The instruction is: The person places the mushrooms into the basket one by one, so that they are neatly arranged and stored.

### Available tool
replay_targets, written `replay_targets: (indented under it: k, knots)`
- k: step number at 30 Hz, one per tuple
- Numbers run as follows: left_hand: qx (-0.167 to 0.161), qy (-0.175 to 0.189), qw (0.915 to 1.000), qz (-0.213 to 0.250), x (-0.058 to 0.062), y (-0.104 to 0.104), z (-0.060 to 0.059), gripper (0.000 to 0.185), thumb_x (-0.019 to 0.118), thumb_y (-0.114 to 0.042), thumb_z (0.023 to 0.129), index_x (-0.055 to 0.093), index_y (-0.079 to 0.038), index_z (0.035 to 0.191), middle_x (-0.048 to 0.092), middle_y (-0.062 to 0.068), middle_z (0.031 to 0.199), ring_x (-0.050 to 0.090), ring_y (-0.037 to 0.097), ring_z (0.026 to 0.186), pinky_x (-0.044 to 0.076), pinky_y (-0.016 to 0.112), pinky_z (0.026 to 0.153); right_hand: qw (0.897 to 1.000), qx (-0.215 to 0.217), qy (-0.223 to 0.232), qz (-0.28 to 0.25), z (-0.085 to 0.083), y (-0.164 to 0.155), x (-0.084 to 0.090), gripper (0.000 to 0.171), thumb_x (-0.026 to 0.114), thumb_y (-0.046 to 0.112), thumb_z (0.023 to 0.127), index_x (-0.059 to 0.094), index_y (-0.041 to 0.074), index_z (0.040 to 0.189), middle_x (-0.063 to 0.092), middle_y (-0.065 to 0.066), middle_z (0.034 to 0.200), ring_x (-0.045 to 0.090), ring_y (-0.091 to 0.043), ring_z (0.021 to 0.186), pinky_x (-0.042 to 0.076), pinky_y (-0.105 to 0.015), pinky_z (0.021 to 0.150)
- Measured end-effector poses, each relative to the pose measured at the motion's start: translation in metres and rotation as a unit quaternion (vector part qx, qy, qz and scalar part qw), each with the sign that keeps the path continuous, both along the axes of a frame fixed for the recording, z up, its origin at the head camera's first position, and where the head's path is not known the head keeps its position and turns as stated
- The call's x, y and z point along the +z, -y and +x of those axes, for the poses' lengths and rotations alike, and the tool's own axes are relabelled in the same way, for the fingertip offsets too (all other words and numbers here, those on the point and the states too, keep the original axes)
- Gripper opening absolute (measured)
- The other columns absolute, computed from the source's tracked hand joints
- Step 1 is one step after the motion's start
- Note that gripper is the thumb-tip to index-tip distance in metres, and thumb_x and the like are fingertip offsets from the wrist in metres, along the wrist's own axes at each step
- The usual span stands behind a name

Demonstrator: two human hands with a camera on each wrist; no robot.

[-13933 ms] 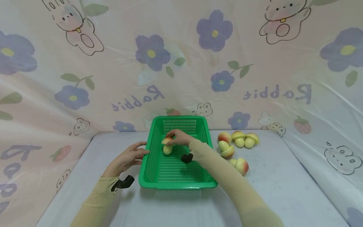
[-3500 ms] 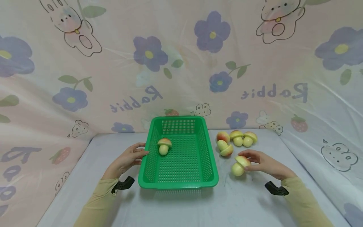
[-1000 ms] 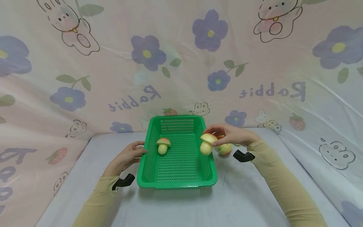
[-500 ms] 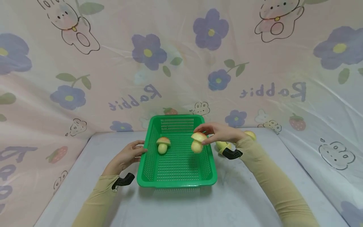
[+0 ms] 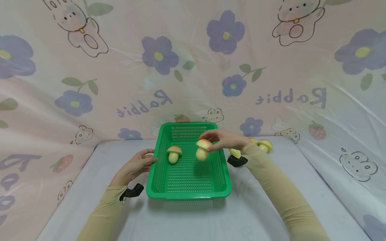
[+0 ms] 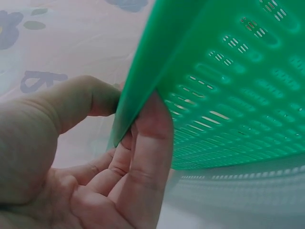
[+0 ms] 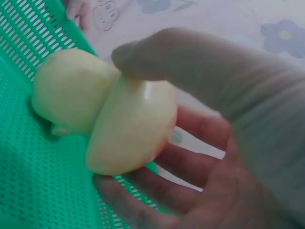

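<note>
My right hand (image 5: 223, 139) holds a toy mushroom (image 5: 202, 150) by its cap, thumb on one side and fingers on the other. It hangs above the floor of the green plastic basket (image 5: 188, 194), stem downward. In the right wrist view the pale stem (image 7: 71, 90) and glossy cap (image 7: 136, 126) show clearly. A second mushroom (image 5: 174, 154) with a reddish cap stands in the basket near its left wall. My left hand (image 5: 136, 166) pinches the basket's left rim; the left wrist view shows the thumb (image 6: 88, 98) and fingers on opposite faces of the rim.
More mushrooms, such as one at the back right (image 5: 265, 145), lie on the white table (image 5: 271, 174) to the right of the basket, partly hidden by my right forearm. A patterned cloth (image 5: 193, 90) hangs close behind the basket.
My right hand took a mushroom from the table at the right and carried it left over the basket's right rim. The left hand keeps its hold on the rim.
</note>
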State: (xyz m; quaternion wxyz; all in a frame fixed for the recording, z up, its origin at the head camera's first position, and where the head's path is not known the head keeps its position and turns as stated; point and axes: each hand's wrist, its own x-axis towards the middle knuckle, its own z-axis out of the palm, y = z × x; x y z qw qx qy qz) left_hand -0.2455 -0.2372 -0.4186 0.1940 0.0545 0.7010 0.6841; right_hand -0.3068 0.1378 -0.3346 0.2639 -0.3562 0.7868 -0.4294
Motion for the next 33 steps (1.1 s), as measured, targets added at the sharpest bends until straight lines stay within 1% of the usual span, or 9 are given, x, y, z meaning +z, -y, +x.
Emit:
replay_targets:
  k: [7,11,15,21,25,29,33]
  knots:
    - [0.002,-0.002,1.0000,-0.005,0.001,-0.001,-0.001,0.056,0.059,-0.008,0.094,0.031,0.002,0.141,0.062,0.016,0.104,0.067,0.020,0.087,0.056,0.036,0.077,1.000,0.009,0.012,0.022,-0.005,0.015,-0.008,0.054,0.071,0.014,0.088,0.049,0.005,0.136,0.054,-0.008,0.129,0.054,-0.024,0.114,0.047,-0.040,0.092]
    - [0.005,0.000,1.0000,-0.006,0.002,-0.002,-0.001,0.055,0.059,-0.006,0.094,0.031,0.002,0.141,0.062,0.016,0.104,0.066,0.022,0.088,0.056,0.037,0.078,0.999,0.014,0.015,0.027,-0.008,0.023,-0.014,0.052,0.070,0.014,0.089,0.049,0.007,0.136,0.054,-0.006,0.128,0.055,-0.022,0.112,0.048,-0.037,0.090]
    - [0.006,-0.001,0.9999,-0.009,0.003,-0.002,0.000,0.054,0.060,-0.005,0.094,0.032,0.002,0.141,0.062,0.015,0.102,0.066,0.022,0.088,0.056,0.038,0.078,0.999,0.020,0.013,0.029,-0.012,0.032,-0.018,0.050,0.068,0.012,0.089,0.049,0.005,0.135,0.054,-0.009,0.126,0.055,-0.025,0.111,0.049,-0.036,0.088]
    - [0.010,0.001,0.9999,-0.010,0.001,-0.002,0.000,0.055,0.061,-0.006,0.093,0.033,0.002,0.140,0.062,0.014,0.102,0.066,0.021,0.089,0.056,0.037,0.077,0.998,0.009,0.022,0.056,-0.014,0.047,-0.023,0.053,0.069,0.009,0.088,0.048,0.000,0.135,0.055,-0.012,0.124,0.054,-0.027,0.112,0.049,-0.035,0.089]
    - [0.012,0.003,0.9999,-0.011,-0.001,-0.002,-0.001,0.056,0.062,-0.007,0.093,0.033,0.001,0.140,0.062,0.014,0.103,0.066,0.022,0.089,0.056,0.037,0.077,0.997,0.004,0.016,0.071,-0.018,0.053,-0.026,0.052,0.070,0.009,0.087,0.050,0.002,0.134,0.055,-0.011,0.125,0.054,-0.027,0.112,0.049,-0.034,0.088]
    - [0.012,0.000,0.9998,-0.013,-0.001,-0.001,-0.001,0.056,0.062,-0.007,0.093,0.033,0.001,0.140,0.061,0.014,0.104,0.065,0.021,0.089,0.056,0.036,0.076,0.997,-0.012,0.009,0.080,-0.023,0.057,-0.031,0.051,0.072,0.010,0.086,0.052,0.005,0.133,0.057,-0.010,0.122,0.053,-0.024,0.111,0.050,-0.034,0.086]
    - [0.009,0.000,0.9999,-0.011,-0.001,0.000,-0.001,0.057,0.063,-0.008,0.093,0.033,0.002,0.140,0.061,0.013,0.102,0.065,0.021,0.088,0.056,0.036,0.076,0.996,-0.024,0.012,0.086,-0.027,0.061,-0.036,0.051,0.071,0.009,0.087,0.052,0.003,0.133,0.056,-0.011,0.121,0.054,-0.025,0.109,0.051,-0.035,0.083]
